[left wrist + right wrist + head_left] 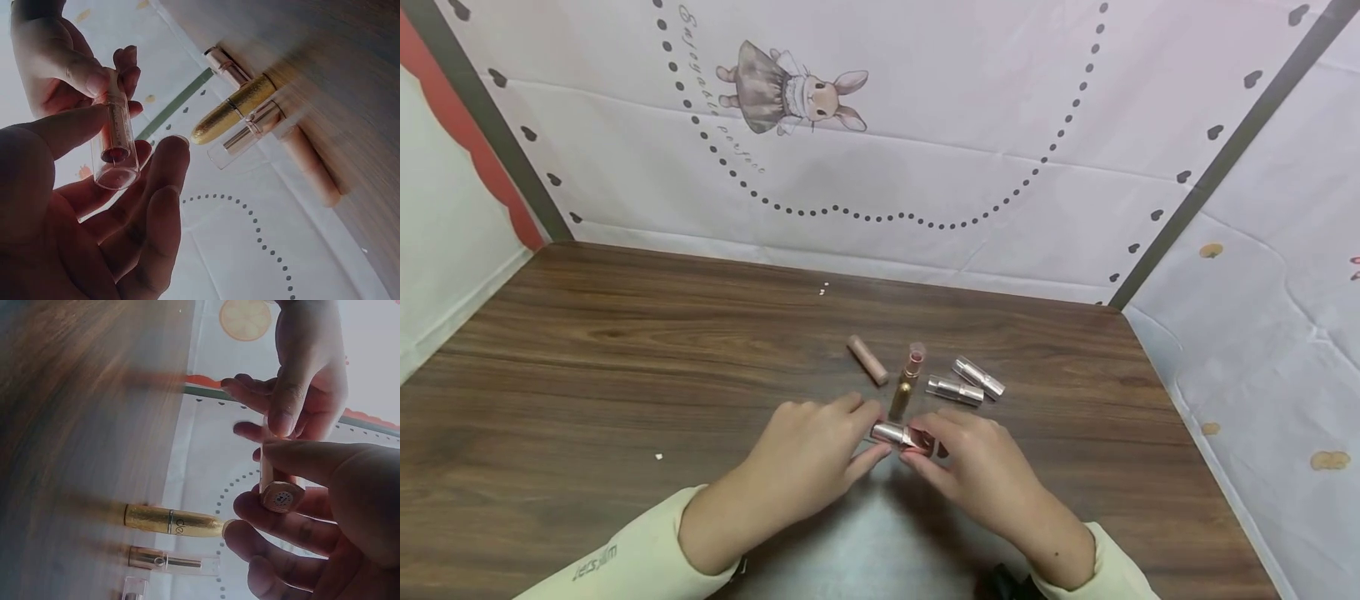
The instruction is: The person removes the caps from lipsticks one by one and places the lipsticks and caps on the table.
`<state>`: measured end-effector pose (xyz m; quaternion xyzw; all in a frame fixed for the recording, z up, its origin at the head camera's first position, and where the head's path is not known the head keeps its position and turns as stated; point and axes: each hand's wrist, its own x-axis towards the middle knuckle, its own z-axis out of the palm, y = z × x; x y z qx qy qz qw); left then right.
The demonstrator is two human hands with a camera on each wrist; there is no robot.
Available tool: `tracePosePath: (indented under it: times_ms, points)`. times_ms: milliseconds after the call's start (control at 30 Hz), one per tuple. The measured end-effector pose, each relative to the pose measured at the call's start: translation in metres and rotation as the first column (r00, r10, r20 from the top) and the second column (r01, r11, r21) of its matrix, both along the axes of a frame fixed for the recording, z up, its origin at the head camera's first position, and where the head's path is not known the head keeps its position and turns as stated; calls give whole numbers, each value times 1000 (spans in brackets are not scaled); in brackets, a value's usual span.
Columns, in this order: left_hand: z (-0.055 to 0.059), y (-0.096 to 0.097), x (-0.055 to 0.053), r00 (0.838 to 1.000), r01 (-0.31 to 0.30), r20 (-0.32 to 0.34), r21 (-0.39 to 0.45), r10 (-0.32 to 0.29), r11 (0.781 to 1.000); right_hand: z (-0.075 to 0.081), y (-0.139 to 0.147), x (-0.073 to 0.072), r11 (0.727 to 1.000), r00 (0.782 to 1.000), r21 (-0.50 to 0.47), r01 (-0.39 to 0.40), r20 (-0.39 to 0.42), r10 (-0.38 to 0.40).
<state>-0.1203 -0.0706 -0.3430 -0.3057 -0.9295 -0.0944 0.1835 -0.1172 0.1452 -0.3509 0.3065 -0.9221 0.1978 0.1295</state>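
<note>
Your left sleeve, pale yellow with dark lettering, lies nearest the camera, with your right sleeve across from it. Ahead of the sleeves, on your side of the gold tube, you hold a rose-gold lipstick between both hands, raised off the table. Your left hand has its grip closed on one end: the thumb presses the lipstick from one side and the fingers curl behind its clear cap. Your right hand has its grip closed too, thumb and fingers pinching the base end, where a round label faces your palm. The clear cap points toward your left palm.

The gold tube itself stands upright on the table, near your hands and apart from them. Just beyond it stands a clear-capped lipstick. Farther out and to the left of the gold tube, a dusty-pink tube lies on its side. To its right lie two silvery lipsticks, close together; you cannot tell whether they touch. Well to the left of the gold tube is a small white scrap. Far behind the tube hangs a pale cloth printed with a rabbit.
</note>
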Motion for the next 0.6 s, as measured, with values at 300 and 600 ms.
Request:
tracePosePath:
  times_ms: [300,600]
  points:
    - [-2,3,1,997,38,-62,47,-35,998,0,1,0,1000,998,-1,31,-61,-31]
    - [-6,3,0,997,48,-70,50,-44,998,1,0,-1,1000,999,6,22,-25,-22]
